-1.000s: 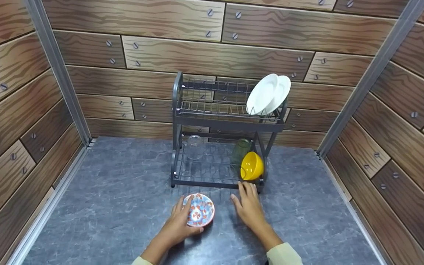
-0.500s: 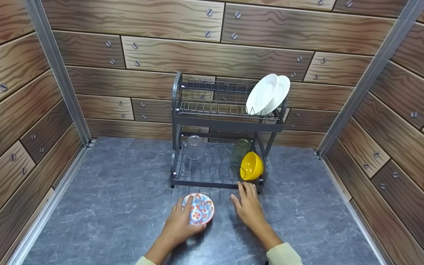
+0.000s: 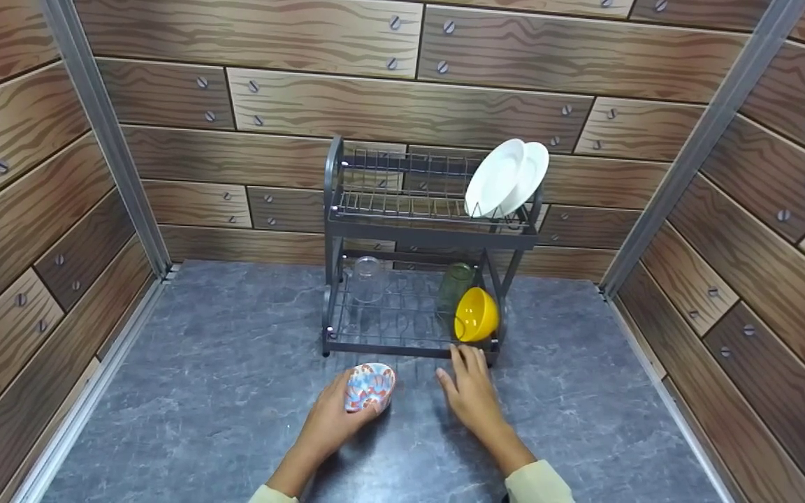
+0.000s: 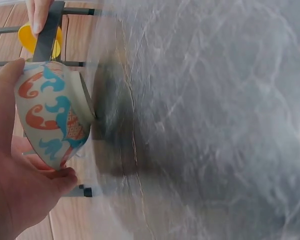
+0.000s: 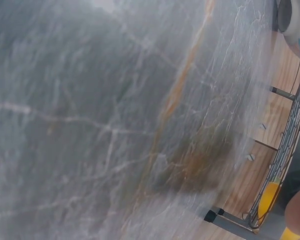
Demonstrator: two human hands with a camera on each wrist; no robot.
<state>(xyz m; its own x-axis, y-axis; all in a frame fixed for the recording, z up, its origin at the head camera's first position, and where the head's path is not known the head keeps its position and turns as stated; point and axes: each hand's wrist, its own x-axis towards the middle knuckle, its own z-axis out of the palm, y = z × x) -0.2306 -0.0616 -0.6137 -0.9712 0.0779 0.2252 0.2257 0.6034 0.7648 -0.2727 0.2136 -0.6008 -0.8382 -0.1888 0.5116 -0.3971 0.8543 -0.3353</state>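
Note:
My left hand (image 3: pixel 329 423) grips a small bowl (image 3: pixel 370 385) with a red, blue and white pattern, in front of the rack. Thumb and fingers span its sides, and it is tilted with its mouth turned away from me. In the left wrist view the bowl (image 4: pixel 52 110) shows its foot ring close over the tabletop. The right hand (image 3: pixel 474 402) rests its fingertips on the front rail of the black dish rack (image 3: pixel 395 348), thumb apart, fingers fairly straight. Just behind those fingertips, a yellow bowl (image 3: pixel 476 314) leans on its side in the lower tier.
On the lower tier stand a clear glass (image 3: pixel 368 279) at left and a greenish glass (image 3: pixel 455 283) beside the yellow bowl. Two white plates (image 3: pixel 497 178) stand upright at the upper tier's right end. Wood-patterned walls (image 3: pixel 402 105) enclose the grey marbled tabletop (image 3: pixel 235 363).
The left hand has taken a firmer grip on the patterned bowl and tipped it, so less of its inside shows, and moved it slightly toward the rack. The right hand has stayed put.

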